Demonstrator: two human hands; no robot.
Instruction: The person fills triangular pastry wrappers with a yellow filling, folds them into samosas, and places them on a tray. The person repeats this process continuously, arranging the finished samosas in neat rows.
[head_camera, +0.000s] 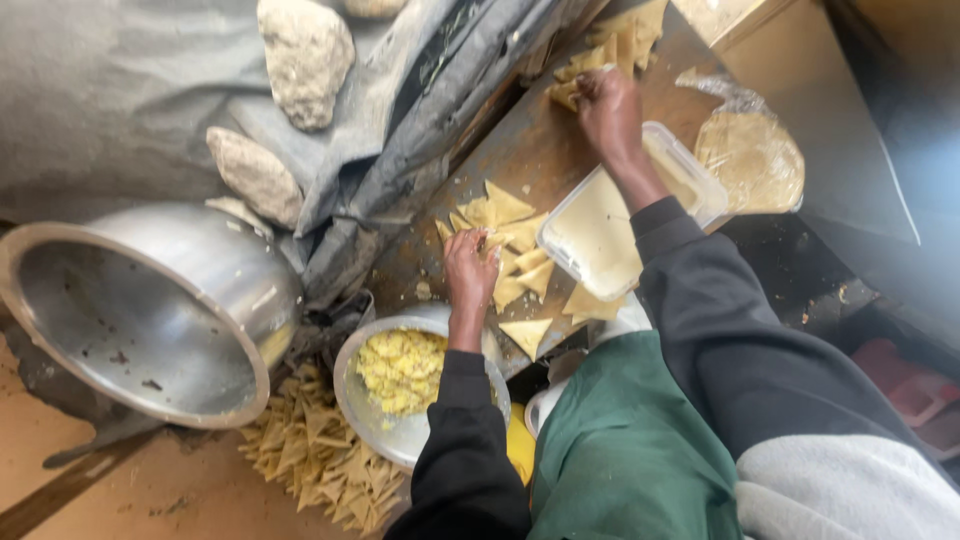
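Note:
My left hand (470, 268) rests on a heap of pale triangular pastry pieces (512, 235) on a wooden board (520, 150), with its fingers curled onto one triangle. My right hand (608, 108) reaches to the board's far end and closes on a piece from a second pile of pastry pieces (610, 50). Between the hands sits a clear rectangular plastic tub (600, 235) of pale paste. A metal bowl (372, 415) with yellow crumbly filling (402, 368) stands under my left forearm. Both sleeves are dark, and I wear a green apron (625, 450).
A large steel pot (150, 310) lies tilted at the left. Several folded triangles (320, 450) are heaped on the floor below it. Two stones (305, 55) (255, 175) weigh down a grey tarp (100, 90). A plastic bag of round dough sheets (752, 155) lies at the right.

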